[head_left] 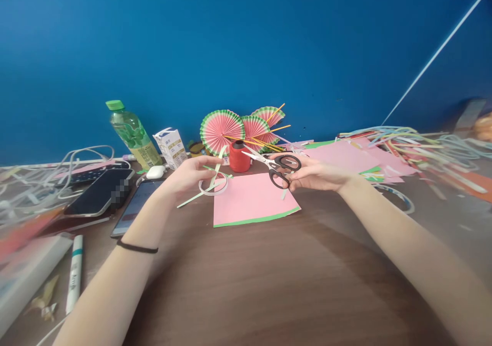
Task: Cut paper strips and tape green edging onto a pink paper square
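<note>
Scissors and tape roll in hand above a pink sheet

At the near left, a marker (74, 274) lies on the tabletop (269, 279). Farther in, a green-edged pink sheet (249, 205) lies flat. Above its left side, the left hand (192, 173) pinches a tape roll (213, 194), fingers narrow; pale green strips (189, 200) trail beside it. At the sheet's right side, the right hand (309, 174) has its fingers around the handles of the scissors (269, 161), blades pointing left, toward a red spool (239, 160). Behind stand pleated paper fans (222, 130).

The step looks like handling tape between cuts; the next move seems to call for a firm hold on the roll and blades kept clear of the left fingers.

Whether the strips touch the roll is hard to tell. The right fingers partly hide the handles, a pale scrap (284, 193) below them is unclear, and the outer clutter blurs.
</note>
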`<action>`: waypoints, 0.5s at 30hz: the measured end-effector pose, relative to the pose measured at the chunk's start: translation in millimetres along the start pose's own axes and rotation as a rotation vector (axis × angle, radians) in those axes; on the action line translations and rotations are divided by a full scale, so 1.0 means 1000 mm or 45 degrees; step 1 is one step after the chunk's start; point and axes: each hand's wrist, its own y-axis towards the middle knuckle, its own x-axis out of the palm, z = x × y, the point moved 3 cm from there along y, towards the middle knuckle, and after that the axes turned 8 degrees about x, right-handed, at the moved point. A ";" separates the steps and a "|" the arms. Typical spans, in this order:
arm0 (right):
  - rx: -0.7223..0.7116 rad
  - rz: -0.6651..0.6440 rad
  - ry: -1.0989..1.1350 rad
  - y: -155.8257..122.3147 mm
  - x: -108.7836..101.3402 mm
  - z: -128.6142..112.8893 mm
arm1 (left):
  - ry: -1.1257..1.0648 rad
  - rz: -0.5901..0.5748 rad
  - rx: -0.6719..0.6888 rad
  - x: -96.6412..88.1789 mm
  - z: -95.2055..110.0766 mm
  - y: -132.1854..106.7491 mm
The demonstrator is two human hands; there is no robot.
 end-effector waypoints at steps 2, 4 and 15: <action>0.013 -0.047 0.003 -0.001 0.002 -0.001 | 0.062 -0.021 -0.003 -0.001 0.001 0.000; 0.029 -0.052 0.027 -0.001 0.003 -0.001 | 0.121 -0.049 -0.011 -0.001 0.002 0.000; 0.040 0.070 -0.012 0.001 0.003 -0.003 | 0.293 -0.345 0.120 0.028 0.007 -0.003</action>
